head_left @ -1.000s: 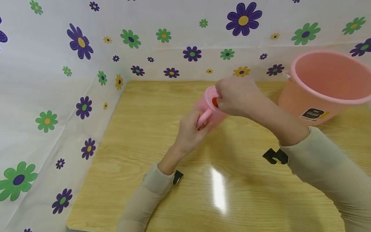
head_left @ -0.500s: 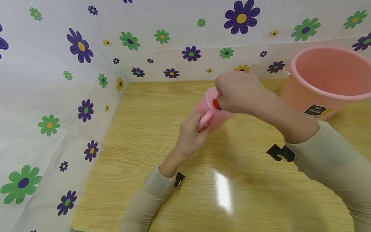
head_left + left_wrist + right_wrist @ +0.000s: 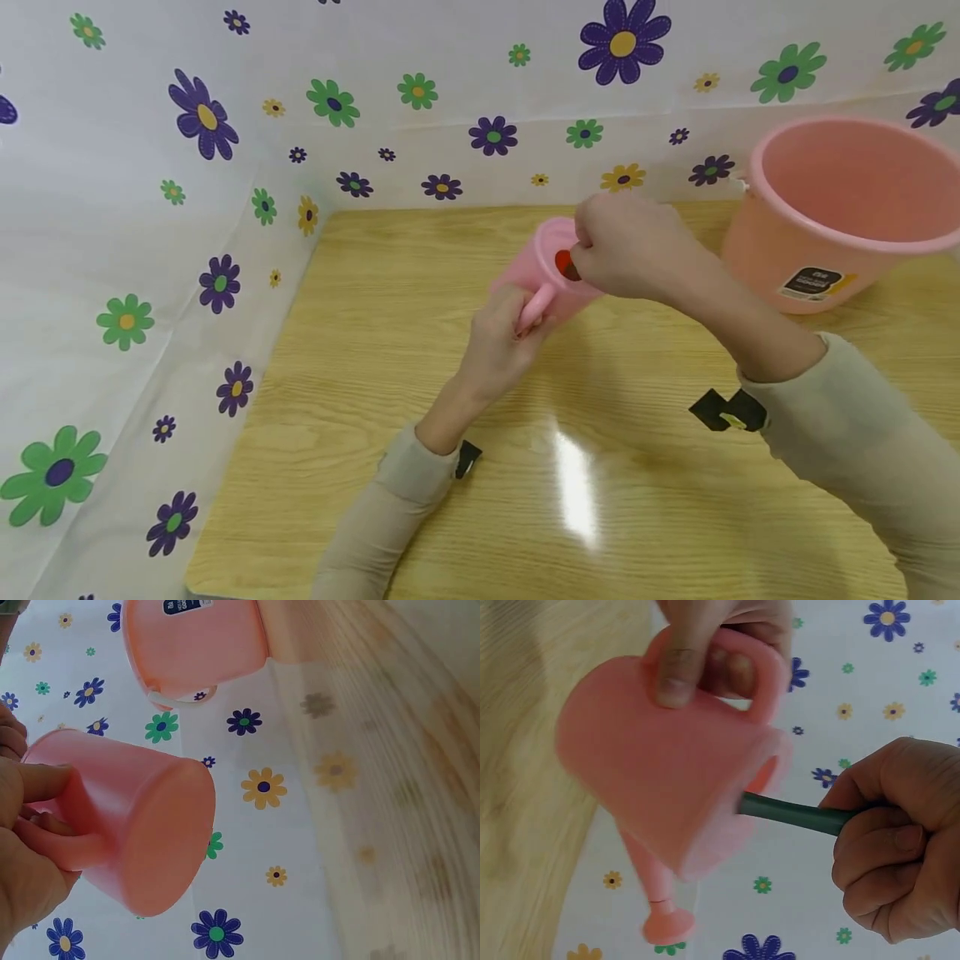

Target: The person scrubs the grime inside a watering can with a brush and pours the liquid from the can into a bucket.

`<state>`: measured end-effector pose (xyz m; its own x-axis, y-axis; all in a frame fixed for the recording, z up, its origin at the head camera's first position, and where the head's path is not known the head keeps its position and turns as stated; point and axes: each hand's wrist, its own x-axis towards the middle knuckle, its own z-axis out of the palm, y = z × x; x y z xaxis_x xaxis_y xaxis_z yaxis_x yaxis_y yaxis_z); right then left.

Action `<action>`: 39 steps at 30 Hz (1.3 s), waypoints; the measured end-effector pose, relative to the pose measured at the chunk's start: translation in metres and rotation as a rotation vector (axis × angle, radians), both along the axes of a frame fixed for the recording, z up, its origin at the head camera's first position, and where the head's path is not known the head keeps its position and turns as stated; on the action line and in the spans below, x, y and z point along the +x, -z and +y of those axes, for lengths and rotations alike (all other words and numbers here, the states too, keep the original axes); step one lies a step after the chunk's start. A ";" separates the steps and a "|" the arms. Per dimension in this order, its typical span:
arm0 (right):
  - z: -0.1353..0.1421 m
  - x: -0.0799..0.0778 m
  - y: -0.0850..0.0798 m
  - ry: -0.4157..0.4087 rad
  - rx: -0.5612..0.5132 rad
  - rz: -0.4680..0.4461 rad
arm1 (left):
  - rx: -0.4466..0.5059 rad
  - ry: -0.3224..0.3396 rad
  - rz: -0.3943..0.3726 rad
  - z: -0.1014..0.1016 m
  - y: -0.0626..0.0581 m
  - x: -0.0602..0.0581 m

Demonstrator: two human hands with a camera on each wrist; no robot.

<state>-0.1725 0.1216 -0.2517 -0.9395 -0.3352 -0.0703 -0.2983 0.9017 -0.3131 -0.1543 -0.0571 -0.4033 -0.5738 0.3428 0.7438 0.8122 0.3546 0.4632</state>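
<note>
The left hand (image 3: 498, 342) grips the loop (image 3: 776, 679) of a pink can (image 3: 660, 757), thumb against the can's wall. The can is tilted just beyond the left hand, its mouth turned toward the right hand and its base facing the left wrist camera. The right hand (image 3: 896, 847) is curled round a green rod (image 3: 795, 816) that runs from its fingers into the can's mouth; the rod's far end is hidden. A red patch (image 3: 563, 264) shows within the mouth, just left of the right hand in the head view; I cannot tell whether it belongs to the rod. The can's spout (image 3: 652, 870), ending in a wide rose (image 3: 669, 927), sticks out on the side away from the left hand. To the right of the right hand stands a pink bucket (image 3: 757, 242) with a dark label (image 3: 812, 282). Under both hands spreads a wooden table (image 3: 345, 350). A flowered sheet (image 3: 360, 42) rises beyond the hands and left of the left one. Beige sleeves (image 3: 847, 433) reach to both wrists.
</note>
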 end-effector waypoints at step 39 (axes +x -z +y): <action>0.046 0.052 0.084 0.197 -1.097 0.218 | 0.012 0.080 -0.010 -0.005 0.003 -0.006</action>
